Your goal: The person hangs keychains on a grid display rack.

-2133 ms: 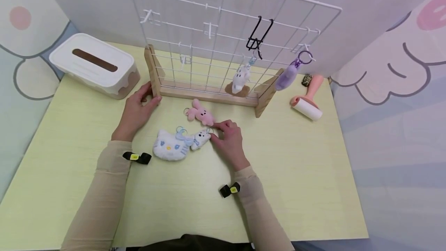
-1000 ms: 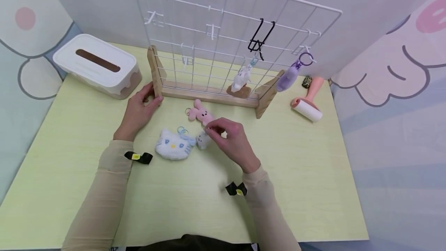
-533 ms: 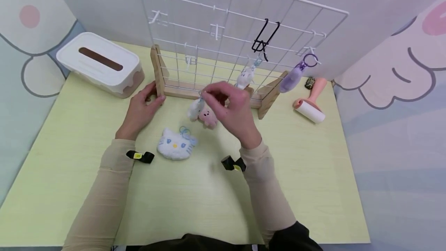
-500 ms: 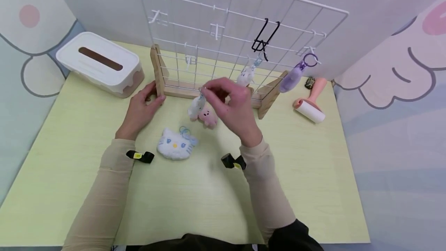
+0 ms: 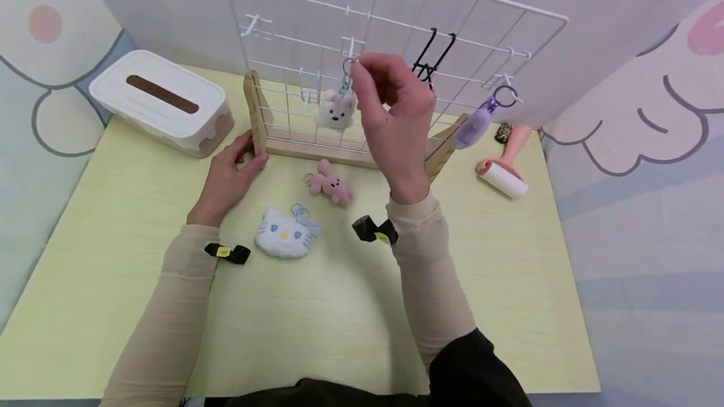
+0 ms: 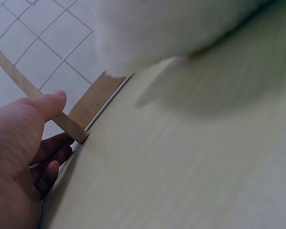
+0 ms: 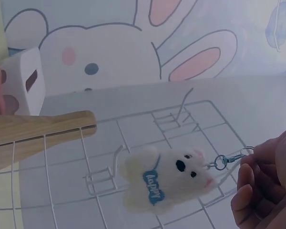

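Note:
My right hand pinches the metal ring of a white plush dog keychain. The dog hangs in the air before the wire grid rack, its ring close to a white hook. In the right wrist view, the dog wears a blue bone-shaped tag. My left hand grips the rack's left wooden foot, thumb in front and fingers behind. On the table lie a pink plush keychain and a white cat-face plush with a blue bow.
A purple plush keychain hangs at the rack's right. A black hook sits behind my right hand. More white hooks, one at upper left, jut forward. A tissue box stands left, a lint roller right.
My right hand has picked the white dog keychain up by its ring from the table and raised it toward the rack's middle hook. The left hand stays on the wooden foot.

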A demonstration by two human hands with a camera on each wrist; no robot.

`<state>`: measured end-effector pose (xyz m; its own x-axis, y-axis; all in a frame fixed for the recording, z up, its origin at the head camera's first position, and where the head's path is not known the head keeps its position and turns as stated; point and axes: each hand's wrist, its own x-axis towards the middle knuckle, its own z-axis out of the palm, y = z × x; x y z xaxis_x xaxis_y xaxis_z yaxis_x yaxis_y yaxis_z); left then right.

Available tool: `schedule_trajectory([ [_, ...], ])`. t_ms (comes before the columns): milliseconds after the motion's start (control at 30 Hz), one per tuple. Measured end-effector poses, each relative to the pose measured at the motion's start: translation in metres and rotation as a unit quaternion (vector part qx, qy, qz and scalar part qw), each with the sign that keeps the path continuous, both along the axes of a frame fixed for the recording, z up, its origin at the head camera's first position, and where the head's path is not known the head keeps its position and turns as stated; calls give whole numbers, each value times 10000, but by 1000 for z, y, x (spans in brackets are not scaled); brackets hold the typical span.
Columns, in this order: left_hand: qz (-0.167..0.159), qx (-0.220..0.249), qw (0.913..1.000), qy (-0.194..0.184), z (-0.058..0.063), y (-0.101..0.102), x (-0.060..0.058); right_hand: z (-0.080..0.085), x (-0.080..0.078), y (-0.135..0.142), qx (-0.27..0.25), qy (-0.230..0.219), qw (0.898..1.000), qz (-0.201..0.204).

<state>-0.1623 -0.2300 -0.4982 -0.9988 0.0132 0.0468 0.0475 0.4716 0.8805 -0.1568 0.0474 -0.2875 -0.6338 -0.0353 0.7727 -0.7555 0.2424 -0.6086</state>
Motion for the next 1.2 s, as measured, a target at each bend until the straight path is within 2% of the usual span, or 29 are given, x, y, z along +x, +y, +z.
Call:
schedule_trajectory([
  [167,-3,17,10000,12,0,0,0,-1,-4,-5,-348,-343,9988,-17],
  [300,-8,29,10000,14,-1,0,0,-13,-5,-7,-445,-698,9965,-90],
  [467,-13,18,10000,62,-2,0,0,-46,-1,-8,-347,-1147,9926,-214],
  [600,0,6,10000,71,-2,0,-1,-78,3,-8,-90,-1322,9909,-234],
  [700,-5,9,10000,60,-2,0,-1,-105,6,-8,149,-1692,9852,-250],
  [800,-9,23,10000,40,-2,-1,-2,-133,7,-11,485,-2285,9720,-270],
  [933,-22,61,10000,19,-2,-2,-2,-162,6,-15,1207,-2907,9487,-294],
  [1033,-7,105,9999,5,-2,-2,-3,-176,4,-20,1852,-3118,9313,-334],
  [1200,-16,97,9999,-49,-1,-2,-3,-192,3,-27,3054,-3062,8992,-666],
])
